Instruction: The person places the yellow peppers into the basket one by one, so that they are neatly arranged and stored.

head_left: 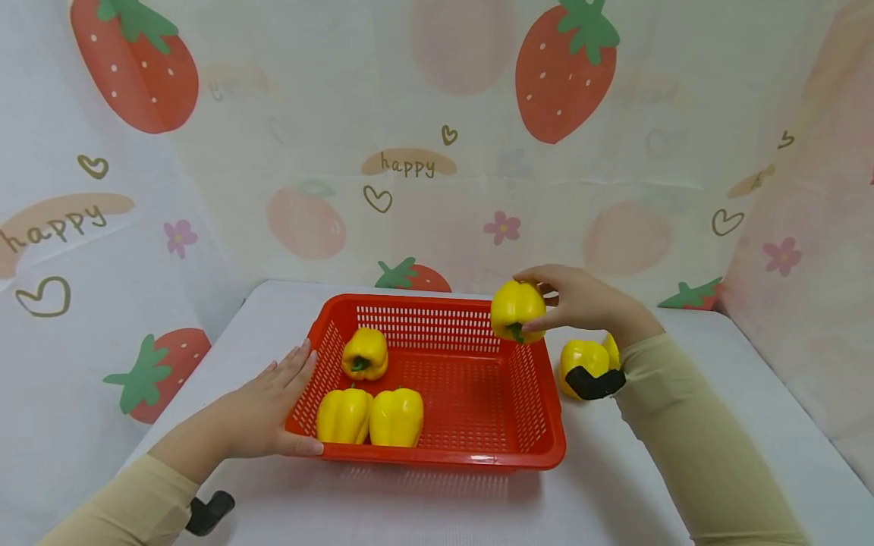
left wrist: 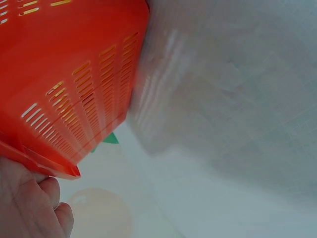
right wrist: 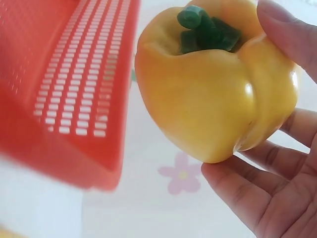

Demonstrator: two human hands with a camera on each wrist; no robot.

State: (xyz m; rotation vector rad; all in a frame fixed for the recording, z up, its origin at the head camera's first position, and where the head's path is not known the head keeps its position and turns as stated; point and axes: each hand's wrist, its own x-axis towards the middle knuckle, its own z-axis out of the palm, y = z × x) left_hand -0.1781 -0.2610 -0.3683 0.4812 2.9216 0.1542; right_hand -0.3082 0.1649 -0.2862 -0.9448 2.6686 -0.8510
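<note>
The right hand (head_left: 576, 299), right of the frame's centre, grips a pepper (head_left: 517, 307) between thumb and fingers. In the right wrist view the thumb is up near the stem (right wrist: 210, 29), while the fingers support the pepper from below and from the right. That looks a sound grip for a smooth, rounded thing: support from beneath without a hard squeeze.

The left hand (head_left: 269, 409), lower left of centre, lies with fairly straight fingers along the left side of the basket (head_left: 444, 457), its thumb on the near rim. This should help steady the basket against a knock.

The held pepper shows against the upper right corner of the basket. The right wrist view has it apart from the basket wall, though I cannot tell whether it is fully past the rim. Carrying it well would mean clearing that rim with the fingertips as well, then lowering it toward the bare right part of the basket floor and letting go low, since its round sides may roll.

Inside, three peppers sit in the left half: one toward the upper left (head_left: 365, 354), two side by side at the lower left (head_left: 344, 417) (head_left: 397, 417). Outside, right of the basket, more yellow (head_left: 580, 356) shows on the white table (head_left: 690, 356), partly hidden by a black piece (head_left: 595, 384) at the right sleeve; the forearm should swing wide of it.
</note>
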